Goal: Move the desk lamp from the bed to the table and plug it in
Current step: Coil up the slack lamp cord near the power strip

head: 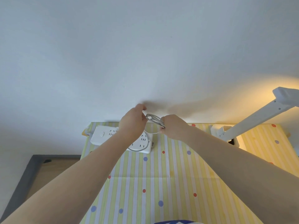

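Note:
A white desk lamp stands at the table's back right, its arm slanting up to the right and warm light glowing on the wall. Its grey cable is coiled in loops between my hands, above the table's back edge. My right hand grips the coil's right side. My left hand pinches the cable at the coil's left side. One loop of cable hangs down over a white power strip that lies flat near the table's back left.
The table wears a yellow-striped cloth with coloured dots and stands against a pale wall. At the lower left lies wooden floor with a dark grey skirting. A bit of blue fabric shows at the bottom edge.

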